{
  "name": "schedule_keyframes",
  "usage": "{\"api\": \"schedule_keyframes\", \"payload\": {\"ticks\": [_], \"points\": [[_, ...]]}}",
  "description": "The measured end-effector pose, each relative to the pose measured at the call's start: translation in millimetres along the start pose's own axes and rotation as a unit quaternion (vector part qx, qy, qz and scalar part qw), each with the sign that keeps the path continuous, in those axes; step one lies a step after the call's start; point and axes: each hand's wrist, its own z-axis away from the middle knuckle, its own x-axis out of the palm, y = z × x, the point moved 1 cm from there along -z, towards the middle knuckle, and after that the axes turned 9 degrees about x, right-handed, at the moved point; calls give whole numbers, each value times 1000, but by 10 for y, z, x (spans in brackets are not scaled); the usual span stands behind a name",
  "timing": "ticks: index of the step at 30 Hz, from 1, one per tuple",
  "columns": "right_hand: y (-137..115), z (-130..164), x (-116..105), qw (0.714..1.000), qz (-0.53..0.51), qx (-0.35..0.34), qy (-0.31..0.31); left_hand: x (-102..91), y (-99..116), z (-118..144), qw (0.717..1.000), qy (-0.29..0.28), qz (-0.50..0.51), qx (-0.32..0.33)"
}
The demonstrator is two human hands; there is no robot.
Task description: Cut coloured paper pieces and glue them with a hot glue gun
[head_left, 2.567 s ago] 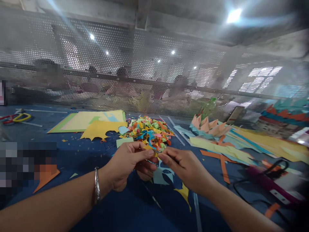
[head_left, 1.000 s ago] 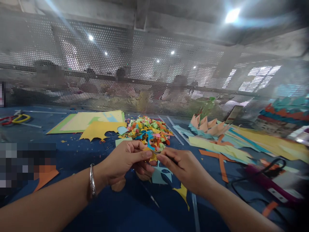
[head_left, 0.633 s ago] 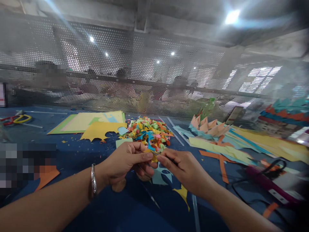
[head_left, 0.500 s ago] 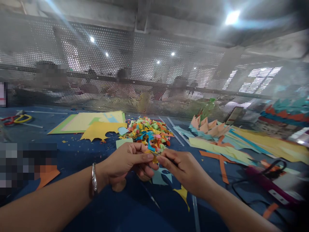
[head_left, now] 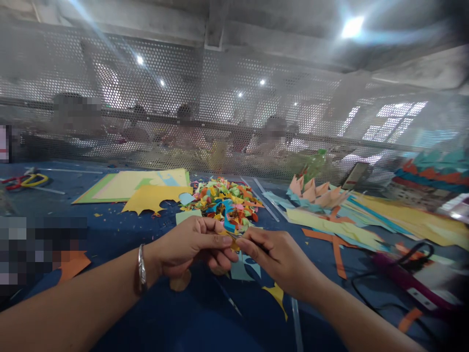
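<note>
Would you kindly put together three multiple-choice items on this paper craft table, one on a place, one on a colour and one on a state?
1. Where is the heap of coloured paper bits?
A. just beyond both hands
B. at the far left edge
C. under the left forearm

2. What colour is the jagged cut sheet left of that heap?
A. red
B. yellow
C. white

3. How do the left hand and right hand stand?
A. flat on the table
B. both pinching one small paper piece
C. far apart

Answers: 1 A, the heap sits right behind the fingertips; 2 B, it is plainly yellow; 3 B, thumbs and fingers meet on the piece.
</note>
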Motion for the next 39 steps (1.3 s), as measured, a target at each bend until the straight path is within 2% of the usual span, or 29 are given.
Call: {"api": "schedule_keyframes", "payload": {"ticks": [26,29,31,33,36,37,38,39], "points": [[-9,24,16,1000,4,-7,5,8,29,-4,999,-14,-15,-33],[1,16,6,1000,6,2,12,-1,68,0,998,5,-63,-24],[8,8,-5,1000,5,13,24,-54,109,-12,992,50,-114,3],[17,-2,-16,999,4,20,35,-165,148,-39,977,113,-171,50],[32,-13,-23,999,13,30,42,-402,187,-81,923,196,-303,133],[36,-16,-24,998,17,33,43,-474,196,-90,892,208,-369,155],[40,-18,-24,998,19,36,44,-531,204,-91,848,229,-444,177],[43,-20,-25,998,19,39,46,-564,216,-84,791,261,-509,218]]}}
